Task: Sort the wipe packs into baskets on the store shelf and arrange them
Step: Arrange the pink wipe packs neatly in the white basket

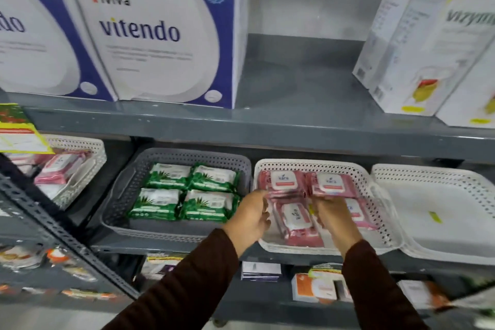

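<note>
While both dark-sleeved arms reach up from the bottom of the frame, the left hand [254, 211] and the right hand [332, 215] work inside the white basket [380, 211] at centre right on the middle shelf [267, 128]. The left hand's grip is clamped on the near edge of a pink wipe pack [285, 182], and the right hand's grip is clamped on the near edge of a second pink pack [330, 183] just beside it; both packs lie with the long axis left to right, labels facing up. Nearer in the same basket, a third pink pack [296, 222] lies between the hands, its long axis running front to back. To the left, a grey basket [117, 203] holds four green wipe packs [184, 193] in two rows, long axes left to right. An empty-looking white basket [442, 211] sits at the right. On the upper shelf stand blue and white boxes [160, 32].
</note>
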`<state>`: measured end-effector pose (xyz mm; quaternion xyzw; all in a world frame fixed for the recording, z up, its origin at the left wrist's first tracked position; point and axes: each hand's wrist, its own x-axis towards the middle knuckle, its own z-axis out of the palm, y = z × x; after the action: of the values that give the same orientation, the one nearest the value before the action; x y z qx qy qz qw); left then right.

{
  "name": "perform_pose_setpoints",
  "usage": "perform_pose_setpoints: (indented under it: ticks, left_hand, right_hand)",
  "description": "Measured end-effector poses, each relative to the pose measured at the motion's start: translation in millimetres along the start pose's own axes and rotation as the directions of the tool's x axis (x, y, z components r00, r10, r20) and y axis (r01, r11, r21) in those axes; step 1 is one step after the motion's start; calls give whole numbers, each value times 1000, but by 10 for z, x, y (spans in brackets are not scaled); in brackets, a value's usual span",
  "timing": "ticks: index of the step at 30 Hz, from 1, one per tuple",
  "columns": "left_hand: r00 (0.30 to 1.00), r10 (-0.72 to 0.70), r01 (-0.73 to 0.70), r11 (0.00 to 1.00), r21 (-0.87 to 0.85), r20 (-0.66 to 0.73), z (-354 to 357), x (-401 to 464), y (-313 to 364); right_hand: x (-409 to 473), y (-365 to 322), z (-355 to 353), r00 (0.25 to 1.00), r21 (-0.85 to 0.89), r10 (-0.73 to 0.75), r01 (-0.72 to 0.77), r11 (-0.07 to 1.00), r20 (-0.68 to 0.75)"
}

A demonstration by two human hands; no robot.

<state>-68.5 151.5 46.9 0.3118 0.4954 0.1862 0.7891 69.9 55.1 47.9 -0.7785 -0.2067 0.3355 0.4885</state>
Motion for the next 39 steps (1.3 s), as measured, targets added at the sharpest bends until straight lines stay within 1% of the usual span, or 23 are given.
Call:
perform_pose_setpoints:
  ticks: [2,4,6,8,9,12,14,16,18,21,22,24,27,29,30,31,32,33,34,35,37,38,39]
  left_hand:
    - [999,4,-1,998,62,-36,84,36,-26]
    - [999,-28,26,997,77,21,189,44,-39]
    - [998,-16,6,989,145,68,261,89,-30]
    - [998,4,-17,973,228,61,311,124,7]
    - [997,10,-27,971,238,71,323,136,28]
    - [997,15,-30,974,223,69,324,105,84]
    - [996,55,-64,989,131,72,341,47,78]
    - [992,83,-83,997,1,95,341,-117,20]
    - [983,77,-66,995,-69,165,313,-231,-39]
    - [964,56,-51,998,-28,258,289,-336,-85]
    - [969,56,-58,998,0,242,270,-320,-88]
    - [980,55,-61,998,27,192,248,-262,-82]
    - [993,77,-71,995,-69,88,228,-116,-46]
    - [991,117,-118,993,-2,65,202,11,-51]
    - [984,162,-170,977,128,70,190,43,-88]
    - [974,215,-226,915,335,72,172,42,-129]
    - [960,263,-274,787,553,101,155,46,-168]
    - [939,301,-321,604,729,165,144,62,-206]
    - [925,308,-343,428,836,222,134,93,-233]
    - [912,319,-353,285,891,260,118,137,-258]
    - [877,363,-357,52,933,315,116,225,-269]
    - [857,377,-362,-43,931,351,127,258,-256]
    - [840,388,-363,-117,924,379,141,297,-253]
  right_hand:
    - [83,73,-32,992,-26,117,-116,993,54]
    - [153,166,-62,980,-49,170,-166,985,98]
    - [153,201,-49,976,-35,166,-163,986,142]
    - [187,228,-22,970,-94,97,-78,993,223]
    - [192,233,-18,965,-122,84,-55,991,249]
    - [203,218,-42,961,-180,123,-79,981,249]
    - [246,196,-113,984,-290,44,8,957,174]
    - [340,215,-172,988,-404,-105,144,904,116]
    - [392,232,-172,971,-432,-191,234,871,141]
    - [401,260,-109,950,-461,-184,286,840,252]
    - [395,281,-91,941,-486,-184,306,818,283]
    - [372,339,-72,942,-513,-198,315,798,270]
    - [348,426,-37,947,-506,-227,314,803,227]
    - [313,459,-22,936,-494,-285,352,795,208]
    - [302,468,-21,925,-481,-328,380,790,193]
    - [304,475,-29,914,-466,-363,405,787,181]
    - [315,476,-42,901,-456,-393,432,778,184]
    - [329,470,-61,889,-459,-405,456,762,211]
    - [345,467,-80,875,-473,-400,484,736,273]
    - [364,468,-97,855,-499,-375,515,697,359]
    - [431,478,-118,813,-565,-316,571,596,488]
    - [472,480,-120,809,-584,-303,578,570,504]
    - [506,483,-130,813,-591,-300,573,568,499]
